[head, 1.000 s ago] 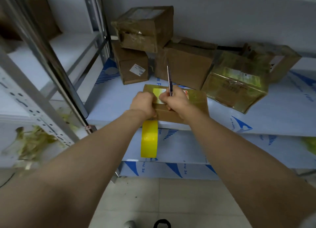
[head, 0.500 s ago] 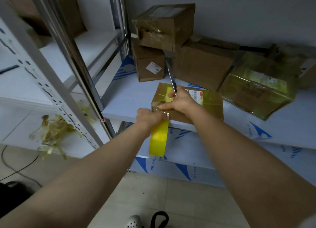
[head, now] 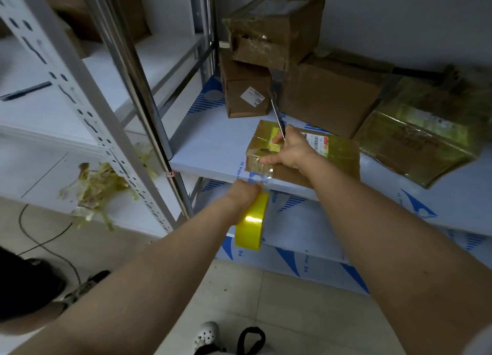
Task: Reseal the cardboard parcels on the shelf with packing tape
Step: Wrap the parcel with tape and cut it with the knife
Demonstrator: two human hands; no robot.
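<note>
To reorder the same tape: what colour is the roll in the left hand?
Glossy yellow. The tape roll shows best in the head view, held by the left hand.

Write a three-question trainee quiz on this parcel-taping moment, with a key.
1. True or false: the left hand grips the yellow roll of packing tape below the white shelf edge.
2. The right hand, holding a slim metal blade, rests on: A the flat brown cardboard parcel at the shelf front; B the stacked boxes; C the floor.
3. Fill in: the heap of yellowish tape scraps lies to the ___ of the hands.
Key: 1 true; 2 A; 3 left.
</note>
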